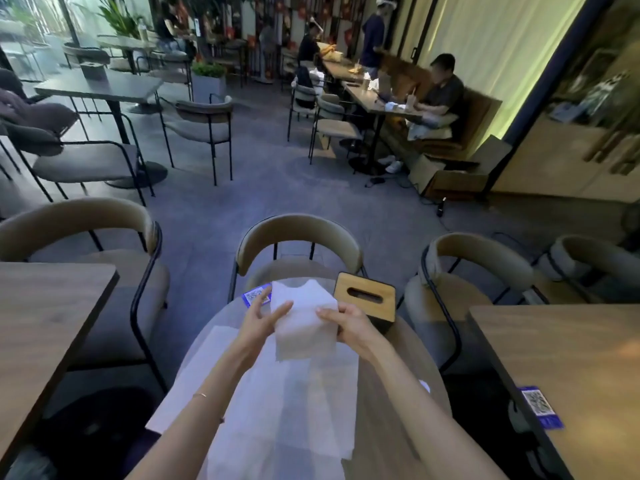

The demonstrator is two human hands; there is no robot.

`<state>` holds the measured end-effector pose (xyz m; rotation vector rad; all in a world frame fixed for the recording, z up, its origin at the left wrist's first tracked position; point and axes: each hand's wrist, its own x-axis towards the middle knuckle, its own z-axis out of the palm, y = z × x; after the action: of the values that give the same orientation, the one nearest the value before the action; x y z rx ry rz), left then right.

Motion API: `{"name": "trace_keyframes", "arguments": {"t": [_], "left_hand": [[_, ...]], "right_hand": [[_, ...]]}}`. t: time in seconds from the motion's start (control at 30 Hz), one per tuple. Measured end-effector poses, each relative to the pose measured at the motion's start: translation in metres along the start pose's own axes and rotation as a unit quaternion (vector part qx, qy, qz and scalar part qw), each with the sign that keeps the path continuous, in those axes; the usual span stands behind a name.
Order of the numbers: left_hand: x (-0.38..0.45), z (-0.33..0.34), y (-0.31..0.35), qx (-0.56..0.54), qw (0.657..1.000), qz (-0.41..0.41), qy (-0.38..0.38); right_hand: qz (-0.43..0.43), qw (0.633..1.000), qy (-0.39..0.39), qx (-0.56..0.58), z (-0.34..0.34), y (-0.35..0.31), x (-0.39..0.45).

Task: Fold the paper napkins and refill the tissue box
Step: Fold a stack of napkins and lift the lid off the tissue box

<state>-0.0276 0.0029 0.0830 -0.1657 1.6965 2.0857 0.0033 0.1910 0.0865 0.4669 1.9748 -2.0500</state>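
**Napkin stack held over the round table**

The round table (408,403) I work at is small, and its far edge curves just behind the tissue box (365,299); little bare wood shows past that. To my left and right, gaps of dark floor separate it from two rectangular tables (45,306), and a padded chair (298,237) stands close against the far rim. Flat white paper sheets (298,403) cover most of the tabletop under my forearms, their corners hanging over the near left edge. A blue QR card (256,296) lies by the far left rim.

The room is a dim café with grey floor, more chairs and tables, and people seated at a bench table far off on the right.

I hold a folded stack of napkins (304,320) upright above the sheets. My left hand (263,320) presses its left side with fingers spread; my right hand (349,323) pinches its right edge, thumb in front. The box, its wooden slotted lid on, sits just beyond my right hand.
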Motion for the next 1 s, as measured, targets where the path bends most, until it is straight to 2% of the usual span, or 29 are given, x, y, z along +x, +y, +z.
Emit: {"name": "trace_keyframes", "arguments": {"t": [0.2, 0.37, 0.47, 0.6, 0.7, 0.8, 0.9, 1.0], "left_hand": [[0.005, 0.016, 0.0, 0.087, 0.991, 0.072, -0.069], [0.004, 0.026, 0.001, 0.129, 0.979, 0.119, -0.103], [0.005, 0.031, 0.005, 0.191, 0.963, 0.168, -0.09], [0.014, 0.032, 0.012, 0.237, 0.948, 0.201, -0.075], [0.018, 0.032, 0.018, 0.237, 0.946, 0.204, -0.081], [0.02, 0.035, 0.025, 0.232, 0.946, 0.21, -0.086], [0.025, 0.039, 0.027, 0.229, 0.95, 0.209, -0.039], [0.032, 0.048, 0.026, 0.212, 0.971, 0.11, -0.02]], "right_hand": [[-0.037, 0.997, 0.057, 0.023, -0.02, -0.001, -0.014], [-0.068, 0.994, 0.065, 0.055, -0.024, -0.003, -0.018], [-0.09, 0.99, 0.11, 0.021, -0.021, -0.007, -0.02], [-0.153, 0.964, 0.206, -0.067, -0.027, -0.011, -0.014], [-0.159, 0.966, 0.183, -0.084, -0.036, -0.016, -0.014], [-0.156, 0.976, 0.147, -0.042, -0.038, -0.024, -0.016], [-0.145, 0.977, 0.154, 0.022, -0.04, -0.029, -0.014], [-0.116, 0.975, 0.177, 0.061, -0.042, -0.033, -0.011]]}}
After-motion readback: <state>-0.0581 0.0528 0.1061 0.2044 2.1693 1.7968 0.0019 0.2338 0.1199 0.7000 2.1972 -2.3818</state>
